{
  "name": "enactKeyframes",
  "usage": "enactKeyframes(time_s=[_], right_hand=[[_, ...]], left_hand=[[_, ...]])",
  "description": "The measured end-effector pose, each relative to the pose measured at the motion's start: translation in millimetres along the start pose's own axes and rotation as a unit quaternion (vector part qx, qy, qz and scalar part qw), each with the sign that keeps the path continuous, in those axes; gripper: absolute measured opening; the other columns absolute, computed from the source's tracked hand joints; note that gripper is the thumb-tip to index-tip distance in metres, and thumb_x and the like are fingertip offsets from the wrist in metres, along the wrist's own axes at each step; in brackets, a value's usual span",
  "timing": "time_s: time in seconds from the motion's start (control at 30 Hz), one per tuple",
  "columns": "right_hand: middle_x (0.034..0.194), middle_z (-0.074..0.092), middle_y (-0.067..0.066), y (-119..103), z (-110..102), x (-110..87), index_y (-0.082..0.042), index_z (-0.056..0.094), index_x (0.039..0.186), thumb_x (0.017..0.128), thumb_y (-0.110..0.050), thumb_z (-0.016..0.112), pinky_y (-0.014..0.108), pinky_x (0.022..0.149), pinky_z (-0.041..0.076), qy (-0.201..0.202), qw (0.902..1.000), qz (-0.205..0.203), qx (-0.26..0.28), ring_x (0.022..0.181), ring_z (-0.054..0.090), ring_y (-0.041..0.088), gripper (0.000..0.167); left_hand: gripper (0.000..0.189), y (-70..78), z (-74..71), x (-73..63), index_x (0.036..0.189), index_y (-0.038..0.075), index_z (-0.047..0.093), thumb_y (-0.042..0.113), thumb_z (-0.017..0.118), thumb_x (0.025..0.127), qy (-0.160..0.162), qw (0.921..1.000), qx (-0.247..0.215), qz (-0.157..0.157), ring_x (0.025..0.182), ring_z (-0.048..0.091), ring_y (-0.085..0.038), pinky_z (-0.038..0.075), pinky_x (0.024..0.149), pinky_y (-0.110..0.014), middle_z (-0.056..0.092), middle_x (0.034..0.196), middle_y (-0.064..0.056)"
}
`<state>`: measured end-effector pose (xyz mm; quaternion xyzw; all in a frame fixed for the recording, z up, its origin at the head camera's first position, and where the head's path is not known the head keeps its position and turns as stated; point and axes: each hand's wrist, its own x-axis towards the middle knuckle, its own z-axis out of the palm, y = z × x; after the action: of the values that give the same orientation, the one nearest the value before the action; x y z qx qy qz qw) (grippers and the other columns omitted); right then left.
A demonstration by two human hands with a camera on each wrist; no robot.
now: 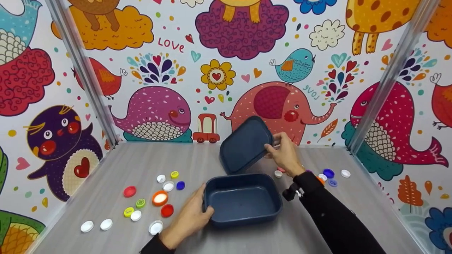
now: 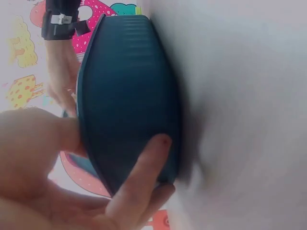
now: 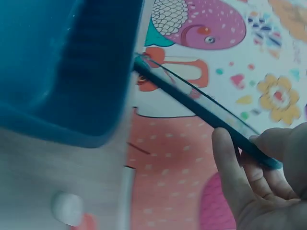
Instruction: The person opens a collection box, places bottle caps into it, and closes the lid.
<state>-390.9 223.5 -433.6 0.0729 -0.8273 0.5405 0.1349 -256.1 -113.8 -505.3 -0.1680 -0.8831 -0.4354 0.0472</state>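
A dark blue rectangular plastic box (image 1: pixel 243 201) stands uncovered on the table, its inside bare. My left hand (image 1: pixel 192 213) grips the box's left end, thumb over the rim and fingers along the outer wall, as the left wrist view shows on the box side (image 2: pixel 129 86). Behind the box, my right hand (image 1: pixel 284 153) pinches the right edge of the matching dark blue lid (image 1: pixel 247 144). The lid is raised and tilted, its lower edge close to the box's back rim. In the right wrist view the lid (image 3: pixel 201 110) appears nearly edge-on between thumb and fingers.
Several bottle caps lie left of the box, among them a red cap (image 1: pixel 167 210), an orange cap (image 1: pixel 160 198) and a white cap (image 1: pixel 106 224). More lie right, including a blue cap (image 1: pixel 328 173). A patterned wall panel (image 1: pixel 215 98) rises behind the table.
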Motion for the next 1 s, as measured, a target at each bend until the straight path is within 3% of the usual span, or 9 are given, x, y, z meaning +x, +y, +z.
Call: enactKeyframes(time_s=[0.17, 0.3, 0.5, 0.77, 1.0], right_hand=[[0.120, 0.065, 0.024, 23, 1, 0.9, 0.010, 0.043, 0.151, 0.112, 0.000, 0.073, 0.033, 0.085, 0.073, -0.033, 0.9939, 0.088, 0.058, 0.086, 0.086, 0.017, 0.051], [0.122, 0.068, 0.024, 36, 1, -0.5, 0.019, 0.038, 0.162, 0.114, 0.000, 0.070, 0.031, 0.092, 0.072, -0.068, 0.9834, 0.152, 0.072, 0.093, 0.088, 0.016, 0.061], [0.129, 0.082, 0.031, 50, -1, -3.2, 0.025, 0.044, 0.158, 0.111, -0.002, 0.071, 0.031, 0.098, 0.071, -0.119, 0.9684, 0.213, 0.054, 0.111, 0.088, 0.021, 0.061], [0.148, 0.067, 0.034, 52, -13, -9.6, 0.020, 0.052, 0.158, 0.113, 0.000, 0.066, 0.047, 0.120, 0.064, -0.157, 0.9551, 0.244, 0.058, 0.132, 0.077, 0.035, 0.052], [0.154, 0.067, 0.037, 48, -24, -16.1, 0.015, 0.056, 0.160, 0.117, -0.006, 0.062, 0.051, 0.119, 0.063, -0.159, 0.9679, 0.193, 0.029, 0.134, 0.079, 0.041, 0.048]], left_hand=[[0.083, -0.4, -0.9, -1.0, 0.170, -0.019, 0.040, 0.003, 0.077, 0.098, -0.002, 0.9999, 0.010, -0.008, 0.160, 0.056, -0.055, 0.044, 0.132, -0.073, 0.052, 0.172, -0.040], [0.083, 0.1, -1.2, -1.0, 0.170, -0.018, 0.041, 0.004, 0.077, 0.099, -0.004, 0.9997, 0.018, -0.014, 0.159, 0.056, -0.055, 0.044, 0.132, -0.072, 0.052, 0.173, -0.040], [0.083, 0.3, -1.9, 0.5, 0.169, -0.017, 0.044, 0.005, 0.077, 0.096, 0.006, 0.9990, 0.042, -0.011, 0.159, 0.058, -0.054, 0.044, 0.133, -0.070, 0.055, 0.171, -0.039], [0.084, 0.2, -1.1, 0.8, 0.170, -0.016, 0.043, 0.007, 0.077, 0.096, -0.004, 0.9989, 0.042, -0.022, 0.159, 0.057, -0.056, 0.044, 0.133, -0.072, 0.055, 0.170, -0.040], [0.084, 1.5, -1.7, 2.1, 0.171, -0.016, 0.042, 0.005, 0.076, 0.098, -0.006, 0.9988, 0.036, -0.034, 0.161, 0.054, -0.056, 0.042, 0.135, -0.070, 0.052, 0.173, -0.039]])
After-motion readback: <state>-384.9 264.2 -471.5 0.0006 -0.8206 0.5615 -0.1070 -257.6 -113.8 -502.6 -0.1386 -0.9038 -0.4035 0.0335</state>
